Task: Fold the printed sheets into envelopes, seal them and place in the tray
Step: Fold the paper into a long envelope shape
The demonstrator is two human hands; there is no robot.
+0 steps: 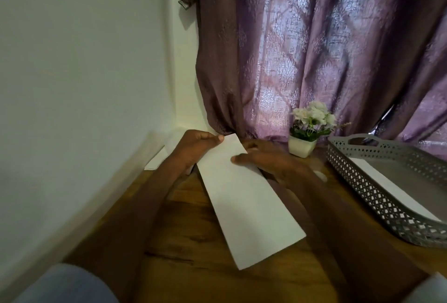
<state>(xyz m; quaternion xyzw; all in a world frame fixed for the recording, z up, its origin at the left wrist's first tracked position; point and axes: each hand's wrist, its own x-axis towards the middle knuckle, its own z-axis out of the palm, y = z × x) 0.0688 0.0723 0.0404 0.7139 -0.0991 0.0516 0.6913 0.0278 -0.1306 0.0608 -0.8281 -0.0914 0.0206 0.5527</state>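
over the wooden table (193, 276), both hands (left hand (193, 145), right hand (268, 160)) on a white envelope (244, 203)

Matt white paper envelope (246, 203) mid-frame sits on a brown wood-grain counter (193, 242) with a slight sheen, grey perforated plastic-looking tray (377, 196) at right, shiny patterned purple cloth curtain (314, 48) up top, smooth painted wall (84, 60) on the left.

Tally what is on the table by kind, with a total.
Envelope held in both hands: 1
Envelope in tray: 1
Paper sheets by the wall, count unclear, taken as one pile: 1
Grey tray: 1
Flower pot: 1
Total: 5
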